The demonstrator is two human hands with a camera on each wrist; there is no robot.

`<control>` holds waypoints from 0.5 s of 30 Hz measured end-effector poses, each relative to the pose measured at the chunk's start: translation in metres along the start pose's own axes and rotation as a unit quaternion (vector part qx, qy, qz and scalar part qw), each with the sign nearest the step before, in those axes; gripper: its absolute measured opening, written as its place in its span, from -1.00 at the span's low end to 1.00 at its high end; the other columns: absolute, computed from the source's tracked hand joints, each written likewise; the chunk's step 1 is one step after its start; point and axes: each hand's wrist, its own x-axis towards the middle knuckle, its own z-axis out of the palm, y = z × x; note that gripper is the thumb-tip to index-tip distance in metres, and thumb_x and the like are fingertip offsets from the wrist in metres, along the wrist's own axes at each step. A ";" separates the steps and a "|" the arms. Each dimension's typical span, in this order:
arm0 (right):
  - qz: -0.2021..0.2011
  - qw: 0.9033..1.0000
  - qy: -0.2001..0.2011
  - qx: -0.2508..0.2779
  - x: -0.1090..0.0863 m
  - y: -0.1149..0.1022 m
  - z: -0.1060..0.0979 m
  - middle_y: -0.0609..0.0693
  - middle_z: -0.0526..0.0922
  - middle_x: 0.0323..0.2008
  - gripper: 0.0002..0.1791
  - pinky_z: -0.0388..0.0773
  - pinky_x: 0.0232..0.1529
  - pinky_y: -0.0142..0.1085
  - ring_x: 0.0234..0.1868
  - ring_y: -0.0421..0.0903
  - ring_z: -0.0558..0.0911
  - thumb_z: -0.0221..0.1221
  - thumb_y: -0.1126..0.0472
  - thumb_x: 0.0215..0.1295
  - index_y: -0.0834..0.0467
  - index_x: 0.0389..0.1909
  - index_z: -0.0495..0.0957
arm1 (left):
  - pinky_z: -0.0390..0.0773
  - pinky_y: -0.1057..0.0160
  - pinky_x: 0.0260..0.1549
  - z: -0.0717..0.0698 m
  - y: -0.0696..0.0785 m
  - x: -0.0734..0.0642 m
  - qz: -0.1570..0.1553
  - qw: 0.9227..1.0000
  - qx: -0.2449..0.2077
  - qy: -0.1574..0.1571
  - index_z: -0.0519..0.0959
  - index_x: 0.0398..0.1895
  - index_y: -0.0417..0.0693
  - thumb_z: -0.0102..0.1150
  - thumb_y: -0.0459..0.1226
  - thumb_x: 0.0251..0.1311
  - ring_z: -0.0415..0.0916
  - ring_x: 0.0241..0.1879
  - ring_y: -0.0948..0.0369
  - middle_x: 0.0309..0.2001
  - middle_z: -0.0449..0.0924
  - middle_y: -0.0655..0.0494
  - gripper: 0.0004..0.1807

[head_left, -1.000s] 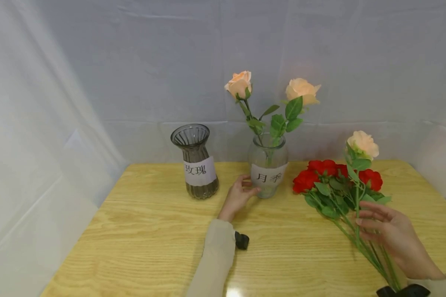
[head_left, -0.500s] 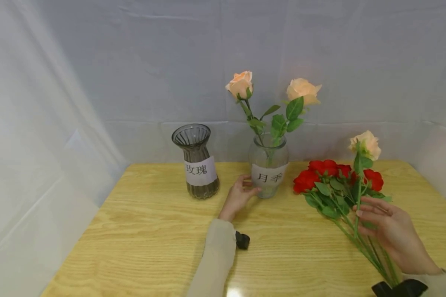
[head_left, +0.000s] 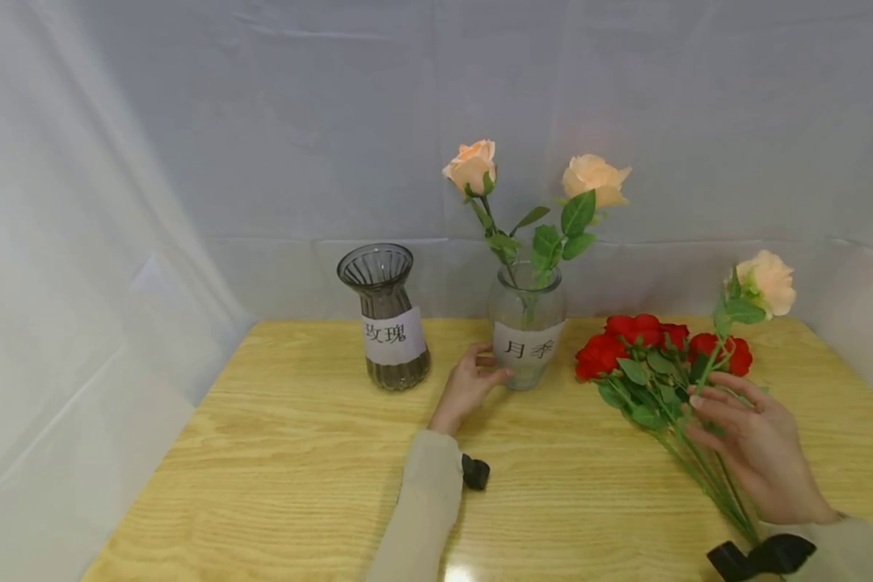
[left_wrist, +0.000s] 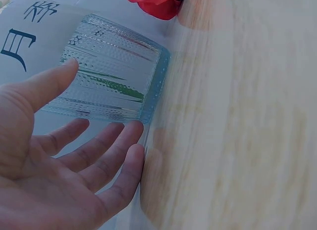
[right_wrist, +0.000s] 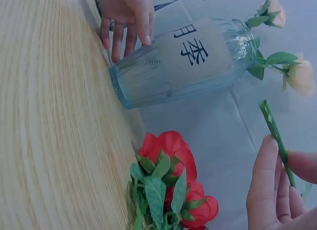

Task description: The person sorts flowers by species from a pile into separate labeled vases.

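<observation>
My right hand (head_left: 752, 444) pinches the green stem (right_wrist: 275, 131) of a peach rose (head_left: 767, 283) between thumb and fingers. The flower leans right above the red flowers, and the cut stem end points toward the clear vase in the right wrist view. My left hand (head_left: 469, 388) rests beside the lower left of the clear vase (head_left: 527, 311), its thumb against the glass and its fingers loosely bent in the left wrist view (left_wrist: 99, 165). Two peach roses (head_left: 469, 167) stand in this vase, which bears a white paper label (head_left: 529, 345).
A grey ribbed vase (head_left: 385, 299) with a white label stands left of the clear vase. Several red flowers (head_left: 633, 330) with long stems lie on the right of the wooden table (head_left: 298, 485). A pale cloth (head_left: 320, 121) hangs behind.
The peach rose in my right hand has tilted, its bloom swinging right. My right hand has shifted slightly left and away from me. The left hand stays at the vase.
</observation>
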 end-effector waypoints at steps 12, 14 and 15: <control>-0.035 0.996 0.030 0.073 0.006 0.006 0.015 0.01 0.63 -0.23 -0.69 0.73 -0.18 -0.13 -0.16 -0.08 0.69 0.07 0.56 0.42 0.10 -0.02 0.46 | 0.58 -0.04 0.10 0.000 0.000 0.001 0.006 1.000 0.005 0.004 0.33 0.39 -0.33 0.32 -0.30 0.31 0.53 0.15 -0.20 0.19 0.50 -0.34 -0.35; -0.039 0.996 0.033 0.079 0.007 0.006 0.017 0.02 0.63 -0.23 -0.70 0.73 -0.19 -0.13 -0.18 -0.07 0.69 0.07 0.55 0.43 0.10 -0.03 0.46 | 0.58 -0.04 0.10 0.000 -0.001 0.001 0.005 1.000 0.004 0.004 0.33 0.39 -0.33 0.32 -0.29 0.31 0.53 0.15 -0.20 0.19 0.50 -0.34 -0.35; -0.042 0.995 0.035 0.080 0.007 0.006 0.018 0.02 0.63 -0.23 -0.71 0.73 -0.19 -0.13 -0.19 -0.07 0.69 0.07 0.55 0.43 0.11 -0.03 0.45 | 0.58 -0.04 0.11 0.000 -0.001 0.001 0.004 1.000 0.003 0.005 0.33 0.39 -0.32 0.32 -0.29 0.31 0.53 0.15 -0.20 0.19 0.50 -0.33 -0.35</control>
